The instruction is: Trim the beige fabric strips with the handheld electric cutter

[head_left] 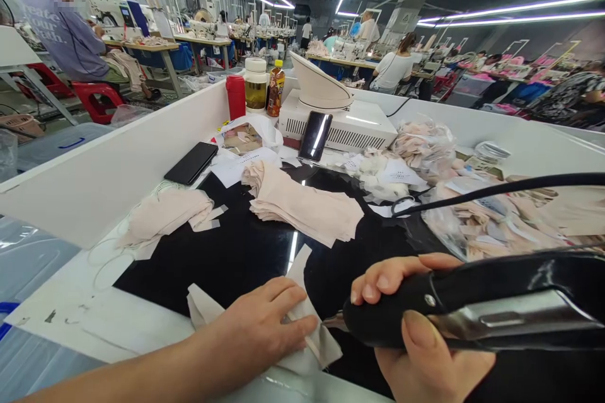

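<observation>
My left hand (262,327) lies palm down on a pale beige fabric piece (316,340), fingers stretched out and pressing it against the black glossy surface (227,245). My right hand (425,352) is wrapped round a black corded hand tool (501,308) with a silver metal strip along its side. Its narrow metal tip points left, at the right edge of the fabric under my left hand; whether it touches cannot be made out. Farther forward lies a stack of pale pink fabric pieces (302,201). A second, looser pile of fabric pieces (165,214) rests to the left.
White walls (118,170) border the worktop. Toward the back stand a white machine (335,119), a phone (316,135), a red cup (235,97), a jar (256,85) and a bottle (275,89). Bagged fabric pieces (496,214) crowd the right, where the tool's black cord (501,189) crosses.
</observation>
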The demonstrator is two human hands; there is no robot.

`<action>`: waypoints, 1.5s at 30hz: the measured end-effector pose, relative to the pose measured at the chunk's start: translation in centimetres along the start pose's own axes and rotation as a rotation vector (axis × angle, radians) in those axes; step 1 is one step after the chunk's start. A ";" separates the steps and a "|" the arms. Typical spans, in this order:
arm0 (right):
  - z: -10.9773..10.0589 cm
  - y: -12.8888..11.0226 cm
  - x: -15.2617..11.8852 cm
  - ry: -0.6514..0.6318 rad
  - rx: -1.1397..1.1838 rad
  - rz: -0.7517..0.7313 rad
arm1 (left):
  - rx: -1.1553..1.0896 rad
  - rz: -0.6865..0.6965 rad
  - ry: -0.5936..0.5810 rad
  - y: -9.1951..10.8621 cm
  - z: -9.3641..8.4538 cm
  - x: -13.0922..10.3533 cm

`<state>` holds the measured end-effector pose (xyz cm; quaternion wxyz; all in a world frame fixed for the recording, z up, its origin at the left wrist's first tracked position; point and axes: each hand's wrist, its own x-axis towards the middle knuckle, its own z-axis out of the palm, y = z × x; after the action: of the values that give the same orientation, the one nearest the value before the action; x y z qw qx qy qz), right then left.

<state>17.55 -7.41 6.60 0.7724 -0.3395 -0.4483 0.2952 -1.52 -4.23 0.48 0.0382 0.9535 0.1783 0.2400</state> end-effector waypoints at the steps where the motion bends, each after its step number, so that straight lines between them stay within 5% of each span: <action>1: 0.1 0.0 0.1 0.007 -0.003 -0.001 | -0.004 -0.004 -0.006 0.0 0.0 0.0; 23: 1.3 1.5 1.2 0.038 0.022 0.023 | 0.006 -0.005 -0.030 0.1 1.2 -0.6; 31: 1.0 1.3 0.9 0.000 -0.030 0.039 | 0.129 0.014 0.019 1.4 1.1 -0.6; 37: 0.6 1.4 0.7 -0.022 -0.016 0.010 | -0.057 0.074 -0.058 -1.9 -1.0 1.5; 45: 0.7 1.6 0.5 -0.021 0.003 0.018 | -0.309 0.074 -0.109 -6.0 0.0 2.0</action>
<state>16.94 -5.88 5.87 0.7654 -0.3391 -0.4531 0.3062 -1.82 2.13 0.44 0.1853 0.9538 0.1017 0.2136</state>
